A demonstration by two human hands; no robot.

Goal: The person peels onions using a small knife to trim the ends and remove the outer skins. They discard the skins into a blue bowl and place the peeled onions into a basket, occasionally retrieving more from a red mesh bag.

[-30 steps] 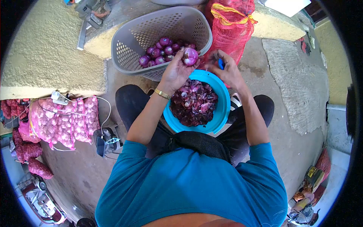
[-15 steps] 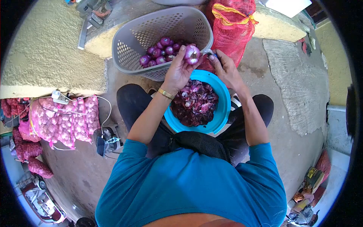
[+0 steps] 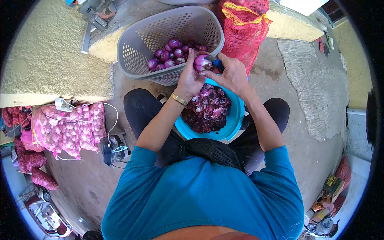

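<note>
My left hand [image 3: 189, 80] is closed around a purple onion [image 3: 201, 64], holding it above the near rim of the basket. In my right hand [image 3: 235, 76] is a small knife [image 3: 218, 64] with a blue handle; its blade lies against the onion, and the right thumb touches the onion's side. Directly below sits a turquoise basin [image 3: 239, 110] filled with dark red-purple onion skins [image 3: 208, 110]. Beyond my hands stands a grey perforated basket [image 3: 136, 50] with several purple onions [image 3: 169, 54] inside. My fingers partly hide the knife and onion.
A red mesh sack [image 3: 246, 42] stands right of the basket. Pink net bags of bulbs [image 3: 70, 128] lie at left, with a white power strip [image 3: 64, 105] and cable on top. My bent knees flank the basin. A ragged grey mat [image 3: 312, 88] covers floor at right.
My right hand has moved left and inward, bringing the knife onto the onion. The onion has turned in my left hand, so its cut end now faces the blade.
</note>
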